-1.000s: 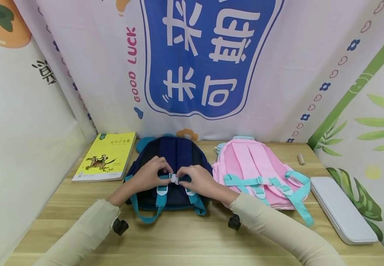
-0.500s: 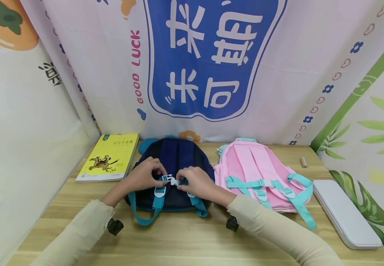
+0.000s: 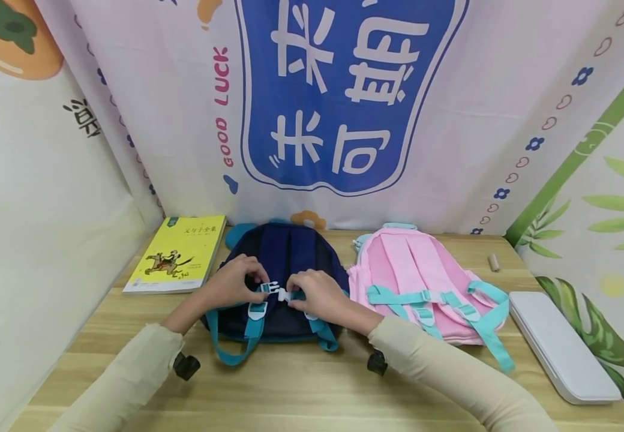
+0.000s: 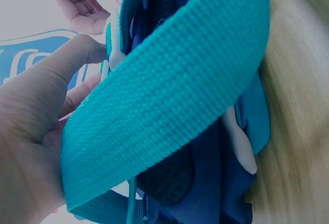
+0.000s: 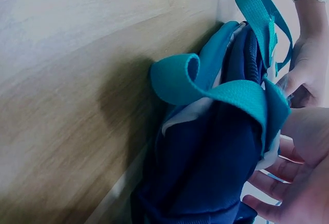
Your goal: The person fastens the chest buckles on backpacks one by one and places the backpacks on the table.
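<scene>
A navy backpack (image 3: 302, 243) lies on the table with its back panel and teal straps (image 3: 231, 351) facing up. Over its middle, my left hand (image 3: 234, 281) pinches the pronged half of a white side-release buckle (image 3: 272, 287) on a teal strap. My right hand (image 3: 318, 294) pinches the socket half (image 3: 283, 294) between thumb and fingers. The prongs show bare, just left of the socket. A broad teal loop of webbing (image 4: 169, 85) crosses in front of the left hand in the left wrist view. In the right wrist view, another strap (image 5: 221, 90) curls off the bag's side.
To the right lies a pink backpack (image 3: 404, 258) with turquoise straps, close against the navy one. A yellow book (image 3: 177, 255) is at the back left. A white case (image 3: 563, 348) and a small tan cylinder (image 3: 493, 262) are at the right. A printed cloth hangs behind the table.
The two buckle halves, joined a second ago, have come apart. My left hand has drawn slightly left with the pronged half, while the right hand has stayed almost in place.
</scene>
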Demonstrator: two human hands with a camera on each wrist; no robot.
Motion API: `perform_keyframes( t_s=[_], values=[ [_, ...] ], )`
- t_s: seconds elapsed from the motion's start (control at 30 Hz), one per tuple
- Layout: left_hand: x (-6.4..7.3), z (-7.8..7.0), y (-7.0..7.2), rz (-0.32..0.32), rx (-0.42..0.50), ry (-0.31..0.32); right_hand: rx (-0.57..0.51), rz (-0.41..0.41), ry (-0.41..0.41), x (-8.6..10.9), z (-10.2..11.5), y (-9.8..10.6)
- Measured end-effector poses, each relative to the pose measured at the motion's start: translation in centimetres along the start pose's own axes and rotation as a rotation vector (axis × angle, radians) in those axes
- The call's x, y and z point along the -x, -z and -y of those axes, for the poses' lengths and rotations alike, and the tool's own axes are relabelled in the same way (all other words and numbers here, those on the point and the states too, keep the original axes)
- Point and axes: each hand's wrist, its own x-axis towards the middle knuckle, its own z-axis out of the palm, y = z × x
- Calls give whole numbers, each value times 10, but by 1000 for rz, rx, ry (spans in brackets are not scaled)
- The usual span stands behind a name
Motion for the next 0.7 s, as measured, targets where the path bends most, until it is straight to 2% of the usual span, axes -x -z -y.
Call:
perform_keyframes(
  t_s=[0.43, 0.7],
  values=[
    [-3, -1, 1, -14, 14, -22, -6, 18, -3, -1, 0, 2],
    [-3, -1, 3, -50, 24, -35, -65, -10, 10, 1, -1, 1]
  ],
)
